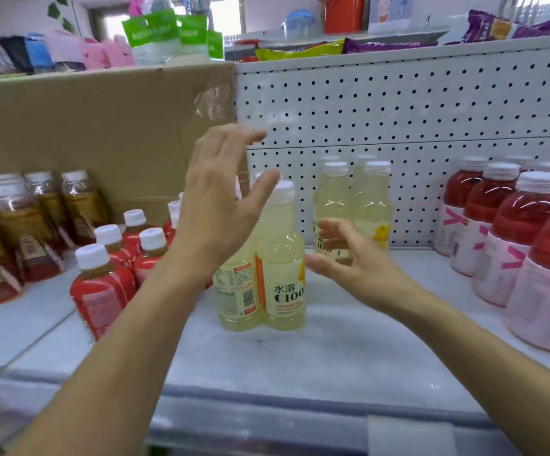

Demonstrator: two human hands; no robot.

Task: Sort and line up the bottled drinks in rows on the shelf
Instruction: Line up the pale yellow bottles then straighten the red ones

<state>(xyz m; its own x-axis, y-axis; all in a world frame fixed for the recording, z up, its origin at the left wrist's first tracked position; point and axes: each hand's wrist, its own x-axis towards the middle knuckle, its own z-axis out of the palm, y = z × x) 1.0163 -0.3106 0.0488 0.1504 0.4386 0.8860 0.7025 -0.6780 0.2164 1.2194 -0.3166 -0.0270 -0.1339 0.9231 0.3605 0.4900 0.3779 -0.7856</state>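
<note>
Two pale yellow C100 bottles point(281, 268) stand side by side mid-shelf on the white shelf point(332, 350). Behind them, against the pegboard, stand more yellow bottles point(352, 205) in pairs. My left hand point(221, 205) hovers open above and in front of the front pair, fingers spread, holding nothing. My right hand point(342, 258) is open just right of the front pair, fingers curled toward the rear yellow bottles, not gripping any. Small red-labelled tea bottles point(105, 278) cluster at the left. Large red drinks with pink labels point(523, 245) stand in rows at the right.
Amber bottles point(20, 225) crowd the far left in front of a cardboard sheet point(102, 126). A white pegboard point(398, 110) backs the shelf. Snack packets and bags lie on the upper shelf point(300, 51). Bare shelf lies between the yellow and the pink-labelled bottles.
</note>
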